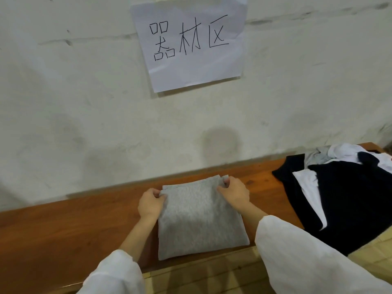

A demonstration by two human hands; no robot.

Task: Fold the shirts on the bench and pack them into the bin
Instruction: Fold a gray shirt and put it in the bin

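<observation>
A grey shirt, folded into a rectangle, lies flat on the brown wooden bench in front of me. My left hand pinches its far left corner. My right hand pinches its far right corner, fingers curled over the edge. A pile of unfolded shirts lies on the bench at the right: a dark navy one on top, with white and grey cloth among it. No bin is in view.
A white plastered wall stands right behind the bench, with a paper sign taped to it. Yellowish floor tiles show below the bench's front edge.
</observation>
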